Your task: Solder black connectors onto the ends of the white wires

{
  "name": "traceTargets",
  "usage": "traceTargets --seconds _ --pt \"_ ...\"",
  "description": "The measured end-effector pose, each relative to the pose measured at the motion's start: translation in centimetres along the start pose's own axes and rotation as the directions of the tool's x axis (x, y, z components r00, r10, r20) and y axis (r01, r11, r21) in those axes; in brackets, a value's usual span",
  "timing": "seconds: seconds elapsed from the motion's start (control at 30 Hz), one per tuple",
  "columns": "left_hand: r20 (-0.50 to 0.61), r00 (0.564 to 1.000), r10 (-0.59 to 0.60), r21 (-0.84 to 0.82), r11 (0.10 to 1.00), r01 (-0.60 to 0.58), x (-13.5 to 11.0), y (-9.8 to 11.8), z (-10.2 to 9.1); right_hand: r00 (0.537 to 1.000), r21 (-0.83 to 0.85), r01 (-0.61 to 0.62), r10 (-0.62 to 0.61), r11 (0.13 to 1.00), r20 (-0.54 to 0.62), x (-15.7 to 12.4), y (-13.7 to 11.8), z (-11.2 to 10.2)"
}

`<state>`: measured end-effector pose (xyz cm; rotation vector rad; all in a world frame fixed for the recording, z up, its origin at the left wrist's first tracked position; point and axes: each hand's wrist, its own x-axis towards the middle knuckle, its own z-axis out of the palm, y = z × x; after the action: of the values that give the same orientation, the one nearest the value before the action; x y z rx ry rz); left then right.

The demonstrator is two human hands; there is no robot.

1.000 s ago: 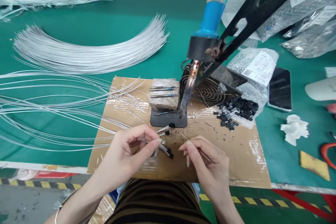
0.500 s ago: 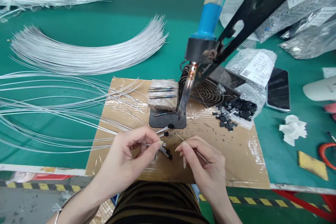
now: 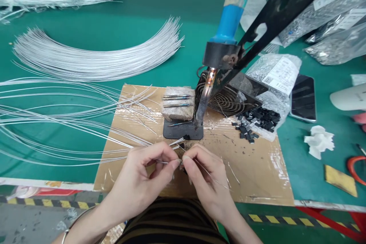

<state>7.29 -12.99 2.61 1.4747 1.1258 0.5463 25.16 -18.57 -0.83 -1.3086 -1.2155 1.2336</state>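
My left hand [image 3: 148, 179] pinches the end of a thin white wire [image 3: 161, 161] between thumb and forefinger above the cardboard. Almost touching it, my right hand [image 3: 204, 179] is closed on a thin wire [image 3: 207, 170] that runs back across its fingers. The small piece where the fingertips meet is mostly hidden. Just beyond them lie white wires ending in black connectors [image 3: 186, 137]. The soldering iron [image 3: 211, 68] hangs in its stand, tip down, above the hands.
A black base plate with a stone-like block [image 3: 178, 112] stands behind the hands. Loose black connectors [image 3: 257, 122] spill from a plastic bag at right. A phone [image 3: 303, 97], crumpled tissue [image 3: 318, 141] and yellow sponge [image 3: 340, 180] lie further right. Bundled white wires [image 3: 97, 61] lie at left.
My right hand has moved left with its wire, and its fingertips now meet those of my left hand. My left hand has shifted slightly to the right.
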Motion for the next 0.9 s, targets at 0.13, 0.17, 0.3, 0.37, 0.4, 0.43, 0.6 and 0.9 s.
traceTargets --seconds 0.13,0.17,0.3,0.37,0.4,0.43,0.6,0.9 --pt "0.021 1.000 0.009 0.076 0.997 -0.010 -0.1 0.2 -0.3 0.998 -0.044 0.056 -0.056 0.997 0.009 0.0 0.2 0.0" --pt "0.041 0.999 0.011 0.113 0.993 -0.016 -0.1 0.2 -0.5 0.997 -0.055 0.071 -0.070 0.996 0.010 0.0 0.3 0.0" --pt "0.060 0.997 0.054 0.304 0.950 -0.070 -0.4 -0.1 -2.4 0.995 -0.073 0.089 -0.091 0.993 -0.029 -0.3 0.7 -0.3" --pt "0.012 0.998 0.064 0.380 0.923 -0.063 -0.5 -0.5 -3.7 0.994 -0.072 0.085 -0.089 0.994 -0.063 -0.4 0.9 -0.5" --pt "-0.017 0.998 0.061 0.408 0.911 -0.049 -0.6 -0.8 -4.5 0.993 -0.074 0.084 -0.090 0.994 -0.073 -0.5 1.0 -0.6" --pt "-0.047 0.997 0.055 0.428 0.903 -0.029 -0.7 -1.0 -5.2 0.992 -0.078 0.087 -0.093 0.993 -0.080 -0.5 1.1 -0.6" --pt "-0.128 0.991 0.034 0.397 0.918 0.019 -1.4 -1.6 -7.0 0.989 -0.096 0.123 -0.131 0.988 -0.076 -0.6 1.4 -0.8" --pt "0.154 0.982 0.107 0.372 0.915 -0.158 -0.7 0.5 -1.7 0.981 -0.164 0.179 -0.188 0.970 -0.040 -0.5 1.0 -0.5"
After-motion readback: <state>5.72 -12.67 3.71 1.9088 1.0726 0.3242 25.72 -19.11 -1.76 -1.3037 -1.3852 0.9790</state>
